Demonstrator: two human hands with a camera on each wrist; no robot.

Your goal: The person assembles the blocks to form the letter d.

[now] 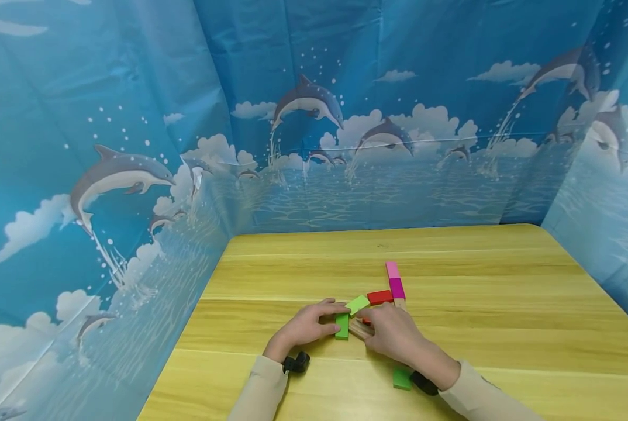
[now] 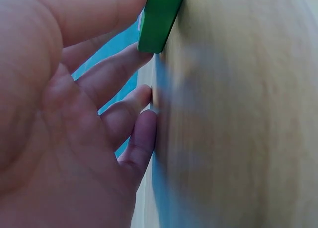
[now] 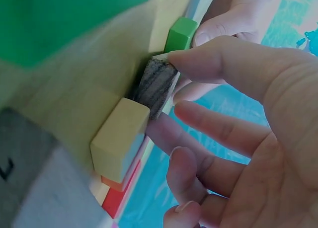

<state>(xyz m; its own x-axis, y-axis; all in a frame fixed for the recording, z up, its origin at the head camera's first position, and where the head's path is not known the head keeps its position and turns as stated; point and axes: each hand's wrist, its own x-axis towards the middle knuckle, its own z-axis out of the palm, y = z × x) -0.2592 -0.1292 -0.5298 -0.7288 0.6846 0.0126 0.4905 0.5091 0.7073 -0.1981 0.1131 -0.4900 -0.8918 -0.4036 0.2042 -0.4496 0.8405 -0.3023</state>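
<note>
My left hand (image 1: 311,323) holds a green block (image 1: 342,328) between thumb and fingers, its thumb at the near end. The fingertips reach the far end, beside a light green block (image 1: 358,304) set at an angle. In the left wrist view the other fingers (image 2: 141,133) rest at the tabletop. My right hand (image 1: 395,333) pinches a bare wooden block (image 1: 360,329) between thumb and index finger. Its dark streaked end (image 3: 156,84) faces the right wrist camera. A pale wooden block (image 3: 119,138) stands close beside it, with an orange block (image 3: 113,183) partly hidden behind.
A red block (image 1: 380,297) lies beyond the hands, meeting a row with a magenta block (image 1: 397,288) and a pink block (image 1: 393,269). Another green block (image 1: 402,379) lies by my right wrist. A dolphin-print curtain (image 1: 377,193) surrounds the wooden table (image 1: 477,269).
</note>
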